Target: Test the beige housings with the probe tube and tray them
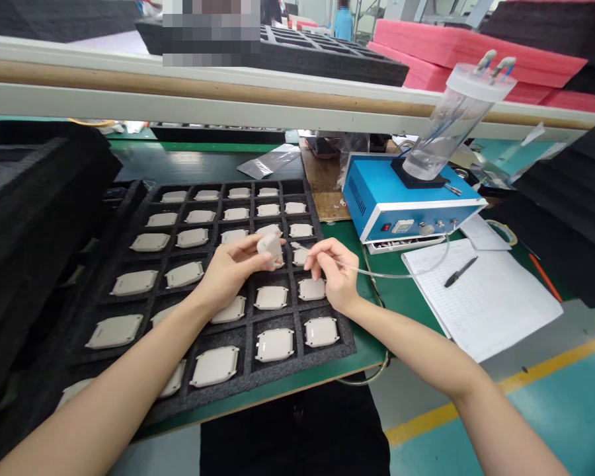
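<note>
In my left hand [231, 271] a small beige watch case [270, 248] is pinched between thumb and fingers, held up above the foam tray. My right hand [334, 271] is closed around the tip end of a thin clear tube [377, 274], whose pale nozzle [297, 246] points left at the case, a short gap away. From there the tube curves right to a blue machine [377, 198]. Below both hands lies a black foam tray [250, 330] with beige watch cases [274, 344] in its compartments.
On the machine stands a clear cylinder [439, 132] with some liquid. Right of it lie paper sheets [496, 304], a black pen [461, 272] and an orange stick [545, 277]. Dark foam stacks [24, 218] rise at left. A shelf [277, 109] crosses behind, carrying pink foam [426, 49].
</note>
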The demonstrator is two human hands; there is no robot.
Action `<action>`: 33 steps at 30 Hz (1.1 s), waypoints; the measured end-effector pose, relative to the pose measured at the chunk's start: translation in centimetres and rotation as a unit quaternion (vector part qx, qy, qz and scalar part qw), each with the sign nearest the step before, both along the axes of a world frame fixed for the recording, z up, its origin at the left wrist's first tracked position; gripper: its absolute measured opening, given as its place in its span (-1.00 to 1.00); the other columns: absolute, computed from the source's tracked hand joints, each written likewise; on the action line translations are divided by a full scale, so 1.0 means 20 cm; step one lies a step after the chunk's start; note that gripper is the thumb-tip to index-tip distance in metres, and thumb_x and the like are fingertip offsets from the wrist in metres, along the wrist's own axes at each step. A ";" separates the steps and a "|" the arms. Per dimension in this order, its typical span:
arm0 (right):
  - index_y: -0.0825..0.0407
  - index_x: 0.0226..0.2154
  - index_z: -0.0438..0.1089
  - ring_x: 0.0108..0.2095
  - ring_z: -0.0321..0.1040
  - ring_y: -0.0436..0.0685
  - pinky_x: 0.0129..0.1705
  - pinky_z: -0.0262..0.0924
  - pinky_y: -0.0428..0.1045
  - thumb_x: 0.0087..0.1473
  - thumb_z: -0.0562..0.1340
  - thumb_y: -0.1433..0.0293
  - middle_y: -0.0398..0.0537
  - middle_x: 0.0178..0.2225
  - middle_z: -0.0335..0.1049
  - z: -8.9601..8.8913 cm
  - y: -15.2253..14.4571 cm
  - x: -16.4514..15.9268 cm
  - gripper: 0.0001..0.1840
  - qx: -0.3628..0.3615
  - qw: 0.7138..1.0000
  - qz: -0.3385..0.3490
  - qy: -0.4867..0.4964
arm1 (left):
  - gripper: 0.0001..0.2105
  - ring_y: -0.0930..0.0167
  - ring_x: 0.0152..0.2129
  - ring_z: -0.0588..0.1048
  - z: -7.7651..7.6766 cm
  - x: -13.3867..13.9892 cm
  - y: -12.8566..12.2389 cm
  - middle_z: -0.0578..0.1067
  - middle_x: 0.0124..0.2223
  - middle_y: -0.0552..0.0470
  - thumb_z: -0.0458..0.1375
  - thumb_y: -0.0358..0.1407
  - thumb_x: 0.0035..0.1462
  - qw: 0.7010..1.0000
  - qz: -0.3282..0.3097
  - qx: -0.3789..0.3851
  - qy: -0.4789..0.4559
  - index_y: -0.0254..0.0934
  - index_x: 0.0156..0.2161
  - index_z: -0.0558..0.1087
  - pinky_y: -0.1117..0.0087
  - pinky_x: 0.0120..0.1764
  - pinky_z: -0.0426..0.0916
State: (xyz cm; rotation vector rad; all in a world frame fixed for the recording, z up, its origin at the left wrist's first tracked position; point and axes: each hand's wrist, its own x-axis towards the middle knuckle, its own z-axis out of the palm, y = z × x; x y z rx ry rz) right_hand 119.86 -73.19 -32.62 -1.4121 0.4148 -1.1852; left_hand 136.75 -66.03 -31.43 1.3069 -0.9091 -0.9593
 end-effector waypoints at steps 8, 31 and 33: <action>0.04 -0.47 0.33 -0.70 0.12 -0.10 -0.64 0.01 -0.13 0.08 0.13 0.35 -0.19 -0.61 0.31 -0.02 0.00 0.01 -0.84 0.014 1.000 0.012 -0.012 | -0.96 0.58 -0.56 0.43 0.13 0.07 -0.15 0.51 -0.39 -0.02 0.20 -0.46 0.03 0.982 0.147 0.074 0.089 -0.38 -0.38 0.42 0.59 -0.42 0.40; 0.06 -0.49 0.31 -0.67 0.09 -0.10 -0.62 -0.03 -0.14 0.00 0.11 0.40 -0.22 -0.64 0.25 -0.02 0.00 0.03 -0.88 0.084 0.995 0.054 0.001 | -0.86 0.27 -0.01 0.41 0.12 0.17 -1.03 0.46 0.01 -0.09 0.21 -0.35 0.15 0.932 0.186 0.118 -0.290 -0.36 -0.18 0.47 0.11 0.03 0.33; 0.06 -0.50 0.31 -0.68 0.09 -0.10 -0.62 -0.04 -0.14 0.00 0.11 0.39 -0.22 -0.64 0.24 -0.03 -0.01 0.03 -0.87 0.089 0.995 0.053 -0.001 | -0.81 0.28 -0.02 0.41 0.21 0.12 -0.96 0.44 0.03 -0.13 0.21 -0.42 0.11 0.935 0.221 0.078 -0.266 -0.38 -0.14 0.45 0.16 0.00 0.35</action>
